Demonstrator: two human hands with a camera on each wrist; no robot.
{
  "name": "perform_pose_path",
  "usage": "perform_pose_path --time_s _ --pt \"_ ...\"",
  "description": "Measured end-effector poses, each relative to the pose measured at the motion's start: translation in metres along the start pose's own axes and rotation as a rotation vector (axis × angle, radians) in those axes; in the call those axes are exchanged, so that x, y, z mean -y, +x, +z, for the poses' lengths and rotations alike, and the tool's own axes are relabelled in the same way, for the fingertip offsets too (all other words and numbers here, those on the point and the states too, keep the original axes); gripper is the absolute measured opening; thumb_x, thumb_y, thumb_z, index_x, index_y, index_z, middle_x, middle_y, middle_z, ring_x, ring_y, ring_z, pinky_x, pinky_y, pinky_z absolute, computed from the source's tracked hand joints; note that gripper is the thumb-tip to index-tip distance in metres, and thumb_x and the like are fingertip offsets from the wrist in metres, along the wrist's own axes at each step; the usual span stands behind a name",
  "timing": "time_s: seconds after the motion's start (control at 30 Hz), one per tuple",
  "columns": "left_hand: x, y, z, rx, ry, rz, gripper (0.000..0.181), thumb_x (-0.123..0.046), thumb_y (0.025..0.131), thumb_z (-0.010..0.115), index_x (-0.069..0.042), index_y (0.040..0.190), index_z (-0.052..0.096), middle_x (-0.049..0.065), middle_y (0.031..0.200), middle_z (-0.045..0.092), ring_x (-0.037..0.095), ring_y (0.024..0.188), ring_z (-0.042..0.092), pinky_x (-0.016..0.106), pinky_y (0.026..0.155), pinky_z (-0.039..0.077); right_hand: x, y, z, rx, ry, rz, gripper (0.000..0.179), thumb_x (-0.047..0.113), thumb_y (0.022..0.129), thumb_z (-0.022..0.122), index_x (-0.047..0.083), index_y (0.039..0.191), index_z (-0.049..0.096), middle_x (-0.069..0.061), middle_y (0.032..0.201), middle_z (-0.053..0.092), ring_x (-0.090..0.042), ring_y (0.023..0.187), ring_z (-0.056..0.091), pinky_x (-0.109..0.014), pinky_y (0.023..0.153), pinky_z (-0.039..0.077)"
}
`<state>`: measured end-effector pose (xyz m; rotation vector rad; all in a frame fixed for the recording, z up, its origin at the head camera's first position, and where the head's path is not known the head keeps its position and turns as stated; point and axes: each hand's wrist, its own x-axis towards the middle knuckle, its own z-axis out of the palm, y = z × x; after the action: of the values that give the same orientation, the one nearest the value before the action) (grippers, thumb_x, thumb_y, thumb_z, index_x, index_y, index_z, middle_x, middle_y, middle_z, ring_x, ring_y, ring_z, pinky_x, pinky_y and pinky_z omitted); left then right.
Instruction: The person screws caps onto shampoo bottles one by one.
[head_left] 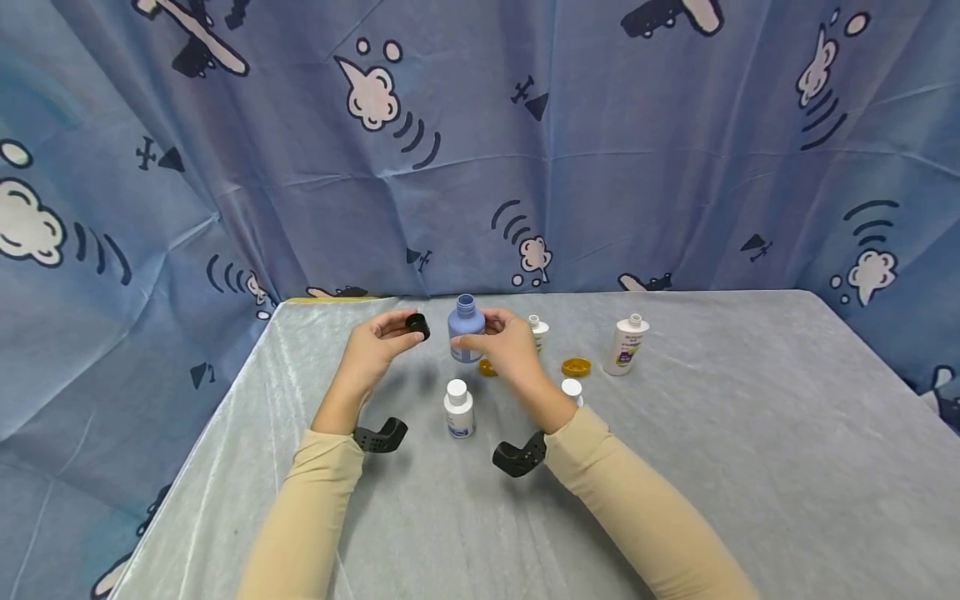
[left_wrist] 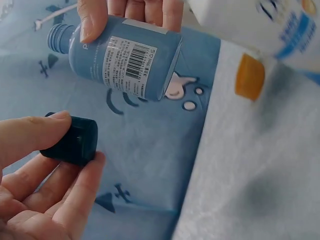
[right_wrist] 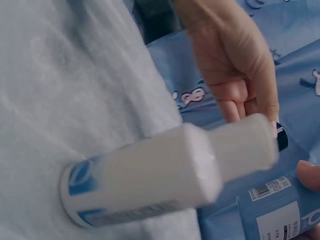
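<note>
The landmark is the white-capped bottle (head_left: 459,417), upright on the cloth-covered bench (head_left: 225,500) between the person's forearms. The blue bottle (head_left: 466,321) is held in the air beyond this landmark, upright, its threaded neck bare; the left wrist view shows a barcode label on its side. The fingers of the right hand (head_left: 510,346) grip it around the body, the thumb on the near side. The left hand (head_left: 371,350), beyond the landmark and to its left, pinches a black cap (head_left: 417,326) between thumb and fingers; cap and blue bottle are apart. To the landmark's right, a second white-capped container (head_left: 572,388) is partly hidden by the right wrist. Beyond the landmark and to its right stand an uncapped white bottle (head_left: 626,346) and, partly covered by the right hand, another open-necked bottle (head_left: 537,329). An orange cap (head_left: 576,367) lies beyond and right of the landmark; an orange piece (head_left: 487,367), partly hidden, lies nearer it.
</note>
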<state>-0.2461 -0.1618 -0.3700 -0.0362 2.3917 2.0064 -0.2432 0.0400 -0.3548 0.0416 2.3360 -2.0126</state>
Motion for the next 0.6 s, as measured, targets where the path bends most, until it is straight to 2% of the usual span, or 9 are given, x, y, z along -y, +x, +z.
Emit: perform_pose_path --time_s 0.17,0.3,0.4,0.5,0.6 --pt "-0.011 -0.007 0.006 -0.016 -0.041 0.047 0.048 -0.007 0.088 0.074 -0.004 0.134 0.059 0.016 0.131 0.063 0.014 0.112 0.064 0.021 0.095 0.054 0.010 -0.008 -0.018 0.027 0.030 -0.008 0.058 0.008 0.077 0.084 0.004 0.130 0.059 -0.014 0.132 0.065 -0.027 0.123 0.061 -0.038 0.109 0.048" --pt "-0.018 -0.014 0.012 -0.017 -0.101 0.084 0.043 -0.002 0.087 0.074 0.001 0.128 0.061 0.012 0.120 0.067 0.005 0.098 0.066 0.019 0.090 0.056 0.016 -0.016 -0.034 0.045 0.033 -0.033 0.058 0.009 0.079 0.083 0.006 0.131 0.059 -0.013 0.134 0.063 -0.027 0.124 0.060 -0.039 0.109 0.048" --pt "-0.024 -0.019 0.017 0.010 -0.133 0.122 0.042 0.001 0.086 0.073 0.004 0.126 0.061 0.011 0.117 0.068 0.003 0.096 0.067 0.020 0.089 0.057 0.018 -0.021 -0.044 0.044 0.020 -0.045 0.059 0.011 0.079 0.083 0.007 0.133 0.058 -0.013 0.135 0.063 -0.026 0.126 0.060 -0.039 0.110 0.047" --pt "-0.028 -0.024 0.024 0.044 -0.142 0.152 0.042 0.002 0.087 0.072 0.005 0.128 0.061 0.016 0.121 0.068 0.003 0.097 0.068 0.021 0.090 0.057 0.018 -0.025 -0.055 0.032 -0.011 -0.055 0.059 0.014 0.080 0.083 0.007 0.134 0.058 -0.013 0.137 0.062 -0.027 0.129 0.058 -0.042 0.112 0.044" --pt "-0.030 -0.028 0.030 0.068 -0.132 0.157 0.042 -0.001 0.088 0.072 0.003 0.129 0.062 0.020 0.125 0.066 0.004 0.099 0.068 0.021 0.091 0.056 0.019 -0.030 -0.064 0.022 -0.047 -0.062 0.060 0.016 0.081 0.083 0.008 0.135 0.058 -0.013 0.138 0.061 -0.027 0.131 0.056 -0.043 0.113 0.043"
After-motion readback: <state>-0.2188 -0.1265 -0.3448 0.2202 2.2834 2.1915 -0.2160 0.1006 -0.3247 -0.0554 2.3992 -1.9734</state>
